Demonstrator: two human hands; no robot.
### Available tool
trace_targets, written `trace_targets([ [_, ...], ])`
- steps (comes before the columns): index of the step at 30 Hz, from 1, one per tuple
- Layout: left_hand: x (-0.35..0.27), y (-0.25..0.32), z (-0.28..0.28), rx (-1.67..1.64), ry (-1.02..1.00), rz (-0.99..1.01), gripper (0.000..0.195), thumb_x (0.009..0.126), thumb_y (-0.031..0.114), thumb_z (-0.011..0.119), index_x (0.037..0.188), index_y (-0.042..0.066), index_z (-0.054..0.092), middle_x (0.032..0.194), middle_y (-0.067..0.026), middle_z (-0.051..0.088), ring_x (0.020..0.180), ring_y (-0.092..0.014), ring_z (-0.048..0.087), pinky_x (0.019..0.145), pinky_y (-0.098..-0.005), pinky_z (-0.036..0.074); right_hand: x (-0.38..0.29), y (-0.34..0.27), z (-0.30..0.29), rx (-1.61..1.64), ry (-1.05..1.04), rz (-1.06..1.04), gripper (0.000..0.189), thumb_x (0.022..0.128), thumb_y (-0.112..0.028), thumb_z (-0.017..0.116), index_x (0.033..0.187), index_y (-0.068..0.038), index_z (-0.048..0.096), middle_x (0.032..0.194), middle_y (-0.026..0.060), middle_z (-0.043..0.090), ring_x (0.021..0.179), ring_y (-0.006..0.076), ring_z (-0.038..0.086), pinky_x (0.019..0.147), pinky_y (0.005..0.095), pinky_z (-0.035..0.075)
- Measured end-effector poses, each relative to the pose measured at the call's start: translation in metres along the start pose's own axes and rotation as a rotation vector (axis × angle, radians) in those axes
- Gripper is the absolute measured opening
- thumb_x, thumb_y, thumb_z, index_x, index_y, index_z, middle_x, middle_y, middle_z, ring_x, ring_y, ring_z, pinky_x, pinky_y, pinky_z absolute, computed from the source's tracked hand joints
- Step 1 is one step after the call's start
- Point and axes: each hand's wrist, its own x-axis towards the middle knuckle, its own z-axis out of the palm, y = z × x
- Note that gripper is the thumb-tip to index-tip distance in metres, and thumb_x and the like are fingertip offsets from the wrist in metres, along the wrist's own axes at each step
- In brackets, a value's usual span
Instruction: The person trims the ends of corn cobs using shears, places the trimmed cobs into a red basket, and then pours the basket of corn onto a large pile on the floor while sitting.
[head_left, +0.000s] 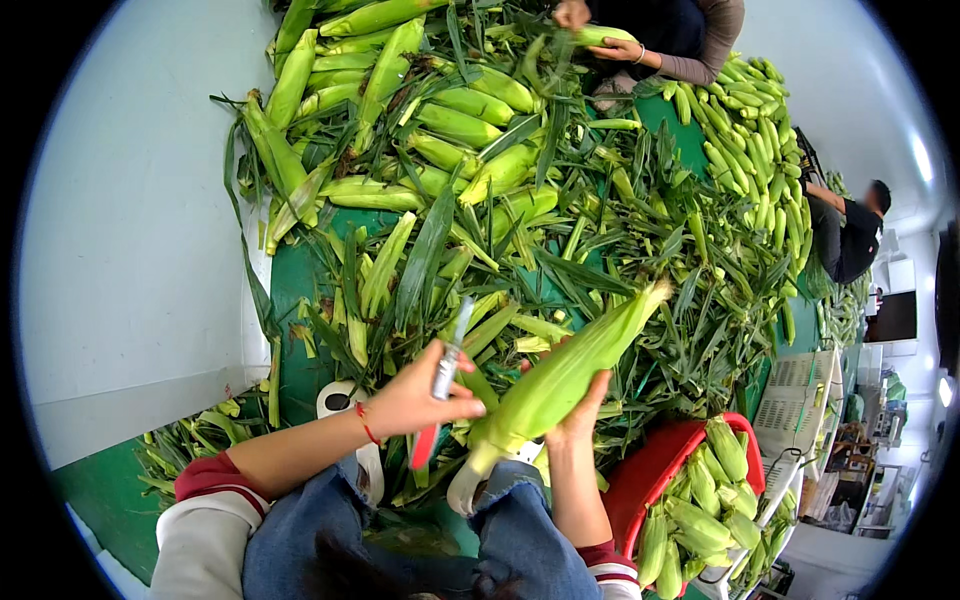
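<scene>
An ear of corn in its green husk (562, 367) lies slantwise in my right hand (581, 409), its silk tip pointing up and to the right. The stem end of that ear hangs over my lap. My left hand (424, 394) is closed around a knife (445, 373), with the blade upward and a red handle end below. A gap separates the knife from the ear. Loose husk leaves (420, 262) cover the green floor (300, 390) just beyond my hands.
Unpeeled corn ears (457, 124) are heaped ahead. Trimmed ears form a pile (757, 150) at upper right. A red basket (754, 450) of ears stands by my right arm, near white crates (799, 382). One co-worker's hand (619, 50) holds an ear; another person (855, 232) sits farther right.
</scene>
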Motion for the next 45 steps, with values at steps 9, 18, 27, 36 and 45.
trace_targets([
  [9, -0.012, 0.009, 0.013, 0.159, -0.118, -0.040, 0.053, 0.067, 0.009, 0.065, 0.113, 0.004, 0.038, 0.078, -0.0017, 0.043, 0.064, -0.011, 0.044, 0.056, -0.0258, 0.040, 0.008, 0.019, -0.010, 0.313, -0.134, 0.155, 0.063, 0.078, -0.056, 0.049, 0.114, -0.005, 0.051, 0.112, 0.0141, 0.055, 0.103, 0.0320, 0.051, 0.093, 0.0498, 0.037],
  [18, -0.011, -0.016, -0.032, 0.804, 0.146, -0.057, 0.063, 0.067, 0.025, 0.066, 0.117, -0.002, 0.039, 0.098, -0.0201, 0.053, 0.087, -0.033, 0.054, 0.077, -0.0393, 0.044, 0.005, -0.005, -0.004, 0.610, -0.299, 0.271, 0.072, 0.081, -0.065, 0.037, 0.138, -0.024, 0.023, 0.138, 0.0162, 0.031, 0.108, 0.0402, 0.049, 0.081, 0.0586, 0.044],
  [27, -0.010, 0.003, -0.005, 0.772, -0.014, 0.094, 0.073, 0.063, 0.018, 0.063, 0.122, -0.008, 0.028, 0.102, -0.0253, 0.045, 0.096, -0.039, 0.048, 0.087, -0.0422, 0.038, 0.006, 0.004, 0.006, 0.194, -0.333, 0.376, 0.071, 0.083, -0.066, 0.030, 0.133, -0.015, 0.032, 0.110, 0.0202, 0.052, 0.082, 0.0329, 0.058, 0.070, 0.0483, 0.050],
  [36, 0.004, 0.031, 0.004, 0.772, 0.098, 0.269, 0.076, 0.062, 0.016, 0.064, 0.123, -0.007, 0.026, 0.107, -0.0261, 0.042, 0.100, -0.039, 0.044, 0.088, -0.0430, 0.036, -0.001, 0.023, 0.016, -0.732, -0.145, -0.064, 0.058, 0.082, -0.034, 0.062, 0.124, -0.001, 0.039, 0.109, 0.0126, 0.054, 0.095, 0.0218, 0.054, 0.086, 0.0340, 0.043],
  [45, 0.010, 0.047, -0.039, 0.725, 0.014, 0.215, 0.079, 0.063, 0.010, 0.061, 0.130, -0.004, 0.022, 0.113, -0.0245, 0.045, 0.103, -0.035, 0.050, 0.088, -0.0370, 0.041, 0.002, -0.007, 0.038, -1.491, -0.187, -0.339, 0.061, 0.066, -0.032, 0.074, 0.112, 0.001, 0.051, 0.098, 0.0142, 0.054, 0.089, 0.0293, 0.055, 0.078, 0.0352, 0.044],
])
